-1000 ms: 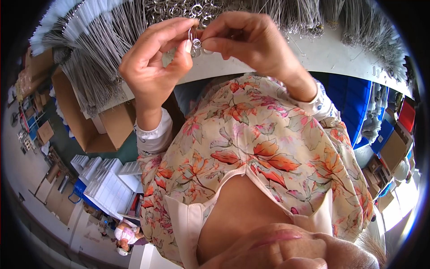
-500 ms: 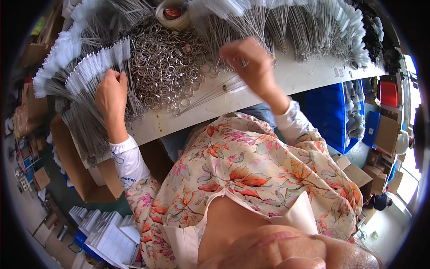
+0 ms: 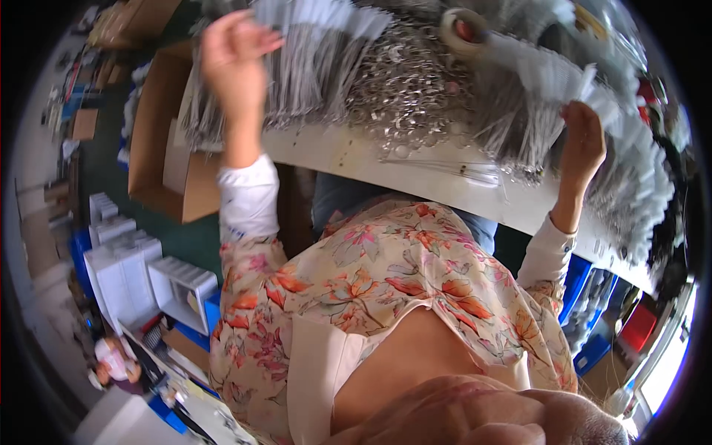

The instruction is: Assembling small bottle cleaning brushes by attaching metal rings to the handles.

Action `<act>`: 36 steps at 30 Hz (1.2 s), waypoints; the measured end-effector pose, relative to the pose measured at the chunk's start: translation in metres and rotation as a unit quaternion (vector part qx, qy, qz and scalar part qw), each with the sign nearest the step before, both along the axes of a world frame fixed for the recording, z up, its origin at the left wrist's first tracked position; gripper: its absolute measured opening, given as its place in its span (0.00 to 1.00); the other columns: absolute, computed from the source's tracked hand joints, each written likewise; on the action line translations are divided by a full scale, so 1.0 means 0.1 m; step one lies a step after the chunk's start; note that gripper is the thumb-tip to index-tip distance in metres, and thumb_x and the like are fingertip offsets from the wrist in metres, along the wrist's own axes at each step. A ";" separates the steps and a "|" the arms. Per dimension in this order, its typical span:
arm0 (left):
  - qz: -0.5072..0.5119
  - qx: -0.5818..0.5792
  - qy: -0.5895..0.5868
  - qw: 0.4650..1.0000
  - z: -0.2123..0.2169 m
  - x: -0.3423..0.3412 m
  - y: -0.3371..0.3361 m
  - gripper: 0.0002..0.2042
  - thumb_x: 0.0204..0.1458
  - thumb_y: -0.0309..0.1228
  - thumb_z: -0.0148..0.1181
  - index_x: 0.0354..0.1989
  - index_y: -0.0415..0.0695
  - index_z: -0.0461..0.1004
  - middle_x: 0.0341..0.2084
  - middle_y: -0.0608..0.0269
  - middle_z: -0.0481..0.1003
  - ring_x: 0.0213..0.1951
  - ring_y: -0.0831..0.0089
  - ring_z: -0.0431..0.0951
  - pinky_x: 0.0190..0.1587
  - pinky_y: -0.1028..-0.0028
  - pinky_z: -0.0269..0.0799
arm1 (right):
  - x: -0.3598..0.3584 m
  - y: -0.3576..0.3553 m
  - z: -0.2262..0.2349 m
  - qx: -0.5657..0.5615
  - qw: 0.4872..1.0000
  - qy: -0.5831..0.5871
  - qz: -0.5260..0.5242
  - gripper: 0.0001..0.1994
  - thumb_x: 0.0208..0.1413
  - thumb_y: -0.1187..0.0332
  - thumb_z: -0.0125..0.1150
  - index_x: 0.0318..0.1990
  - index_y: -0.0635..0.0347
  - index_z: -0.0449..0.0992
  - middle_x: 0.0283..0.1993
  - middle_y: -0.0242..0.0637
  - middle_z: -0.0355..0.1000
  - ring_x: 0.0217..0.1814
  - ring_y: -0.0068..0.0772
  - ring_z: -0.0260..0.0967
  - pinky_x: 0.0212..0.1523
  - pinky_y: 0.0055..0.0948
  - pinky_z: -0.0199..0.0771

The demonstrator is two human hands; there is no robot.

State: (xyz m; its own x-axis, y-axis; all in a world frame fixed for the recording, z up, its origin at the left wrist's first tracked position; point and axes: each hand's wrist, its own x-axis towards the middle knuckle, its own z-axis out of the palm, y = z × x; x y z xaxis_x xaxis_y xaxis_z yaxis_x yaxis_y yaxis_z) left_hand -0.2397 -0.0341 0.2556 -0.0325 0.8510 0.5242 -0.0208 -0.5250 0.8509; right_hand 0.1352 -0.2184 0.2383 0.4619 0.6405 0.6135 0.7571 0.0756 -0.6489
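Observation:
My left hand (image 3: 236, 55) is raised over the left end of the table, beside bunches of white-bristled wire brushes (image 3: 304, 67). It is blurred, with fingers loosely bent and apart, and nothing shows in it. My right hand (image 3: 584, 141) is at the right, its fingers closed at the edge of another bunch of brushes (image 3: 538, 93). What those fingers hold, if anything, is hidden. Between the hands lies a heap of metal split rings (image 3: 408, 85). A few loose wire-stemmed pieces (image 3: 452, 169) rest on the table (image 3: 319, 156) near its front edge.
A roll of tape (image 3: 461, 33) stands behind the rings. More white brushes (image 3: 630, 193) and dark ones line the right. An open cardboard box (image 3: 159, 126) is at the table's left end. White plastic trays (image 3: 122, 271) stand lower left; another person (image 3: 115, 363) is far off there.
The view has swung left. My left hand has lifted off the brush bunch and moved away to the left. My right hand has moved right, to the brushes there.

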 end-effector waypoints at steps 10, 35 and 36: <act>0.121 -0.106 0.607 0.778 -1.15 -1.91 0.62 0.17 0.52 0.39 0.55 0.35 0.34 0.73 0.29 0.42 0.74 0.31 0.47 0.72 0.36 0.61 0.65 | 1.45 -0.75 0.21 0.142 0.971 0.127 -0.145 0.08 0.55 0.66 0.54 0.35 0.60 0.75 0.23 0.21 0.62 0.24 0.12 0.52 0.23 0.18 0.53; 0.214 -0.232 0.285 0.905 -0.49 -1.79 0.32 0.13 0.59 0.32 0.43 0.48 0.46 0.73 0.24 0.70 0.66 0.21 0.82 0.61 0.21 0.84 0.58 | 3.05 -1.88 0.11 0.049 0.936 0.241 -0.252 0.07 0.54 0.67 0.49 0.34 0.56 0.75 0.20 0.27 0.63 0.17 0.21 0.60 0.16 0.25 0.62; 0.208 -0.234 0.283 0.907 -0.51 -1.70 0.31 0.13 0.59 0.32 0.43 0.48 0.46 0.73 0.24 0.70 0.66 0.21 0.82 0.61 0.21 0.84 0.58 | 3.39 -2.14 -0.09 0.001 0.947 0.242 -0.212 0.07 0.53 0.68 0.49 0.34 0.56 0.75 0.22 0.28 0.65 0.18 0.23 0.62 0.18 0.26 0.64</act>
